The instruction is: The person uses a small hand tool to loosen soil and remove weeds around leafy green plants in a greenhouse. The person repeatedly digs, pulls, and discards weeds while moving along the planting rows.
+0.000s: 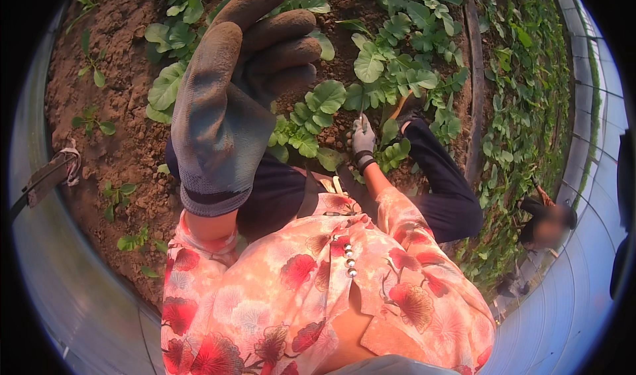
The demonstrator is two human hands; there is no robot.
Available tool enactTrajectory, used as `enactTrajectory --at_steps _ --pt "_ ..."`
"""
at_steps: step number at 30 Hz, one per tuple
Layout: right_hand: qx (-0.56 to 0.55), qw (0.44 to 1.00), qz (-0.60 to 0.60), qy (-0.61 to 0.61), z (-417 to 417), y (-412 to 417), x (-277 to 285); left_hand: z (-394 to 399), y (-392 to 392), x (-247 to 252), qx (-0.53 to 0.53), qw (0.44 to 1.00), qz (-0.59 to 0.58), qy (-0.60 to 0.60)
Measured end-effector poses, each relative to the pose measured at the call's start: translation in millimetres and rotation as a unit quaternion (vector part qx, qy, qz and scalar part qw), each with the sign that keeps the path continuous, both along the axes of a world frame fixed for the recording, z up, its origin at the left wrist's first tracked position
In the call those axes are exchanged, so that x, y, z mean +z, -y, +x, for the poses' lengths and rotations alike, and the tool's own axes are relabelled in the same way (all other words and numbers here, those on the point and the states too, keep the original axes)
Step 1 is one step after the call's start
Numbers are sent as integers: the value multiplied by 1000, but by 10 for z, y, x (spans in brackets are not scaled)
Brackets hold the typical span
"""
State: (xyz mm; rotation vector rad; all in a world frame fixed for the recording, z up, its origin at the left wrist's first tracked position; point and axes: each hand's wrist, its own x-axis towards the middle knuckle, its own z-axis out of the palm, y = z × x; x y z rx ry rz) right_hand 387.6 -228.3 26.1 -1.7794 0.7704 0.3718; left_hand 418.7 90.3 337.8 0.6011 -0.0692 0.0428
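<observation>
My left hand [228, 101], in a soil-stained grey-blue coated work glove, is raised close to the camera, its fingers curled over. Nothing shows in it, though its palm side is partly hidden. My right hand [363, 135], in a similar glove with a dark cuff, is lower, among the leafy plants between my knees. It is closed around a thin metal tool [361, 107] whose upper end goes in among the leaves. Lobed green leaves of a radish-like crop [325, 96] stand between the two hands. A curved yellowish strip [401, 104] lies by my foot, right of the right hand.
Bare brown soil with small seedlings [118, 199] stretches along the left. A dark strip [474, 77] divides the crop row from a dense green bed [521, 101]. Another person [539, 221] is low down at the far right, near the plastic greenhouse wall [591, 226]. A post [47, 178] juts in at left.
</observation>
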Motion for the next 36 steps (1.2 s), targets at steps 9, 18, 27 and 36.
enactTrajectory --at_steps 9,18,27,36 --pt "122 988 -90 5 -261 -39 236 65 -41 -122 -22 991 -124 48" --pt "244 933 -249 86 135 -429 223 -26 -174 -102 91 995 -28 -31" --pt "232 931 -258 114 1207 -855 253 -4 -136 -111 102 992 27 -68" --pt "326 901 -287 29 705 -427 273 21 -349 -5 123 992 -40 -16"
